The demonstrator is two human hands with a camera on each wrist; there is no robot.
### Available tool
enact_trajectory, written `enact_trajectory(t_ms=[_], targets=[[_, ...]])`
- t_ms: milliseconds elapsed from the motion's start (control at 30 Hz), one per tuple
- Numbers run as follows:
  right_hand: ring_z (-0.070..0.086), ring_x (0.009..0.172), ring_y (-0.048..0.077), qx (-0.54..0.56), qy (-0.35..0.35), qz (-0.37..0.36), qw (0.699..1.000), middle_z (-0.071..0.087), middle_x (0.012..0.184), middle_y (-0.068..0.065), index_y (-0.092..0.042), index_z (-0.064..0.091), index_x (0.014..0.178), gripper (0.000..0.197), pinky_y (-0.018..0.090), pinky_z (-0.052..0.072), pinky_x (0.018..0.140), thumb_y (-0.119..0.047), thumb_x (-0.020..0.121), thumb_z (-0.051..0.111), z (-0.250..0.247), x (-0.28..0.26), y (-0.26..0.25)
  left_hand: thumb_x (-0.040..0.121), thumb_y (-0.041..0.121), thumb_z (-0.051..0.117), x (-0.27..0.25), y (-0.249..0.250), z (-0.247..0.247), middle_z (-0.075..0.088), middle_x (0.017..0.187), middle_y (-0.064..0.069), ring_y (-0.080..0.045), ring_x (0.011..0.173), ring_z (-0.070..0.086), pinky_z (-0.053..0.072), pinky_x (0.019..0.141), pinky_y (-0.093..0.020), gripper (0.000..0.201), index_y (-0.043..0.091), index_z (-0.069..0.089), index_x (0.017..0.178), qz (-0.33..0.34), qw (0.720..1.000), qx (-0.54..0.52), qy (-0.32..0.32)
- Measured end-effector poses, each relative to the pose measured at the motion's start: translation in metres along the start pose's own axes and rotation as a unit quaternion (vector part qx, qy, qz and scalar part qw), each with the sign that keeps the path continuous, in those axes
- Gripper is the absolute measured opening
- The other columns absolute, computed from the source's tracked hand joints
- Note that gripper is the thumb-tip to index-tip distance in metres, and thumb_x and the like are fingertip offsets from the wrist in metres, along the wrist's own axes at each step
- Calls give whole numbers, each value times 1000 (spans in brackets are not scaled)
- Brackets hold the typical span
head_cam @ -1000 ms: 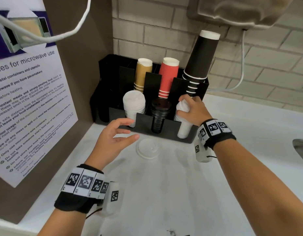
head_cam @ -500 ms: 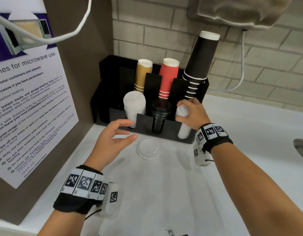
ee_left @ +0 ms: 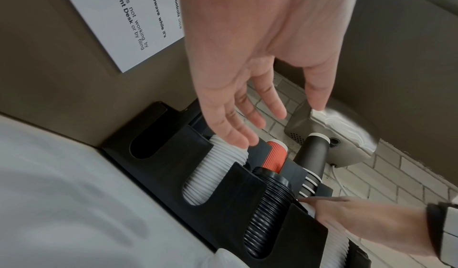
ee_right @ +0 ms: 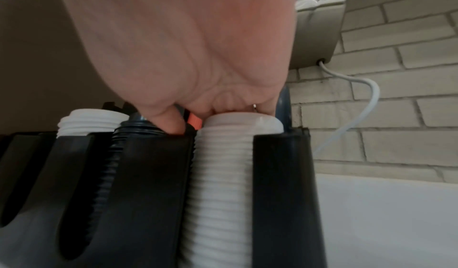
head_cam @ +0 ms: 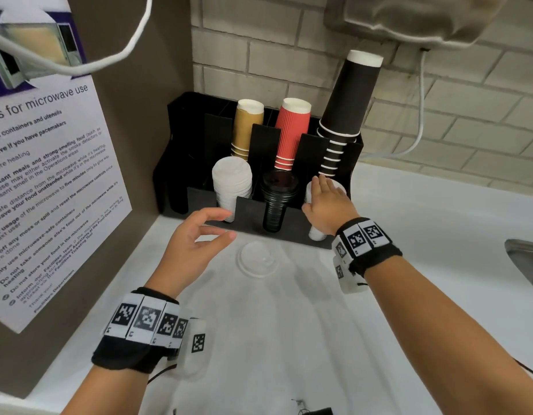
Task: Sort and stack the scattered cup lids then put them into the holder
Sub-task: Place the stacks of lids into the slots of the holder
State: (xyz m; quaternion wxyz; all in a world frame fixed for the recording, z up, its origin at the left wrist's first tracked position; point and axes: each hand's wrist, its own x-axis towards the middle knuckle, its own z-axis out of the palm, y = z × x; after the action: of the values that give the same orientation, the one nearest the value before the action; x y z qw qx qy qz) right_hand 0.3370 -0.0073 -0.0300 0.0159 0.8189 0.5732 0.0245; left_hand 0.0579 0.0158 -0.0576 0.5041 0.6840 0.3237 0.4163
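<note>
A black holder [head_cam: 250, 211] stands at the back of the white counter. Its front slots hold a white lid stack [head_cam: 232, 178], a black lid stack [head_cam: 279, 187] and a second white lid stack [ee_right: 223, 174] on the right. My right hand [head_cam: 319, 194] lies flat on top of that right stack, fingers straight, thumb down beside the black lids. One clear lid [head_cam: 257, 259] lies on the counter just in front of the holder. My left hand [head_cam: 220, 224] hovers to the left of the clear lid, fingers relaxed and spread, holding nothing.
Tan [head_cam: 248, 127], red [head_cam: 292, 130] and tall black [head_cam: 347, 109] cup stacks fill the holder's back slots. A brown panel with a microwave notice [head_cam: 49, 181] walls the left. A sink edge [head_cam: 525, 265] shows at the far right. A grey wall unit [head_cam: 415, 16] hangs above.
My right hand went from gripping the top of the right white stack to lying flat on it, and the stack sank lower in its slot. The left hand barely moved.
</note>
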Motion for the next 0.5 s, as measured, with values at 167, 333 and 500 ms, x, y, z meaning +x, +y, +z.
enact_trajectory(t_ms=[167, 333, 500], targets=[[4, 149, 27, 33, -45, 18, 998, 3, 160, 17, -1, 5, 152, 71, 42, 9, 120, -41, 99, 30, 1, 7, -1, 88, 10, 69, -1, 2, 0, 63, 116, 9, 6, 86, 63, 42, 72, -2, 27, 21, 64, 112, 1, 1000, 5, -2], [-5, 149, 26, 47, -14, -3, 999, -2, 161, 14, -7, 3, 153, 81, 48, 1, 118, -43, 94, 44, -19, 2, -3, 88, 13, 69, -2, 4, -7, 65, 113, 13, -1, 91, 64, 42, 73, -2, 26, 28, 64, 108, 6, 1000, 7, -1], [50, 114, 30, 146, 115, -215, 959, 53, 125, 12, -13, 56, 129, 48, 46, 42, 96, -22, 83, 62, -15, -31, -50, 88, 16, 70, -4, 5, -19, 65, 107, 14, 5, 87, 63, 44, 71, -3, 26, 37, 64, 103, 10, 999, 38, -11]])
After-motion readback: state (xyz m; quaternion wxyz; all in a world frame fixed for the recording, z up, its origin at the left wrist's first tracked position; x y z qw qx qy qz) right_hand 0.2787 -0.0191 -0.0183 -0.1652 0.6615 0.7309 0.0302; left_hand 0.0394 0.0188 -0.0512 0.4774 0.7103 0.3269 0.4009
